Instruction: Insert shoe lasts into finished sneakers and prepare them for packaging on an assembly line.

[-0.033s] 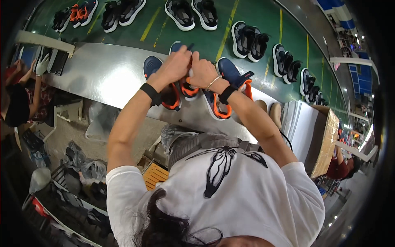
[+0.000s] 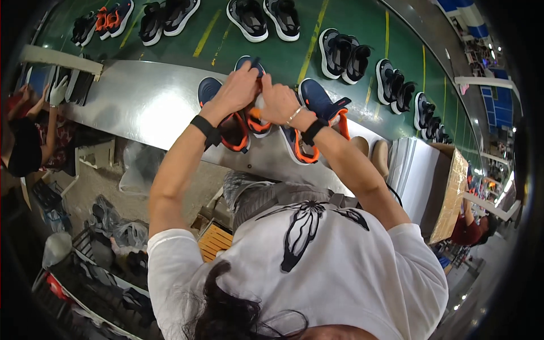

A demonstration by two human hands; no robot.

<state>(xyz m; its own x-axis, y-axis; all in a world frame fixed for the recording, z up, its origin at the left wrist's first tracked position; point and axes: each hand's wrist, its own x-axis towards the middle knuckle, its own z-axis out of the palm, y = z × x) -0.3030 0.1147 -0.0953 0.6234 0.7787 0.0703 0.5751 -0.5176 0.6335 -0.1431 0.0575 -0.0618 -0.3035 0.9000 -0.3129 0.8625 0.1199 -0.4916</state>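
Both my hands work over a navy shoe with an orange lining [image 2: 259, 126], the middle one of several on the metal ledge. My left hand [image 2: 235, 90] is closed at its upper part, on what looks like a dark strap [image 2: 256, 61] by the fingertips. My right hand [image 2: 279, 103], with a bracelet at the wrist, is closed against the shoe's other side; its fingertips are partly hidden. To the left lies a matching shoe [image 2: 210, 89], partly under my left wrist. On the right, two more overlap behind my right wrist, one with a navy toe [image 2: 313, 93] and its strap [image 2: 341, 105] sticking out.
Pairs of black-and-grey shoes [image 2: 247, 21] stand along the green belt [image 2: 215, 48] beyond the metal ledge [image 2: 130, 93]. Tan shoe-last shapes [image 2: 379, 158] and a cardboard box [image 2: 450, 192] are at right. A person with a white glove [image 2: 58, 90] works at far left.
My right hand has shifted very slightly, and the shoe's toe shows a little more beyond my left hand. The other shoes stay where they were.
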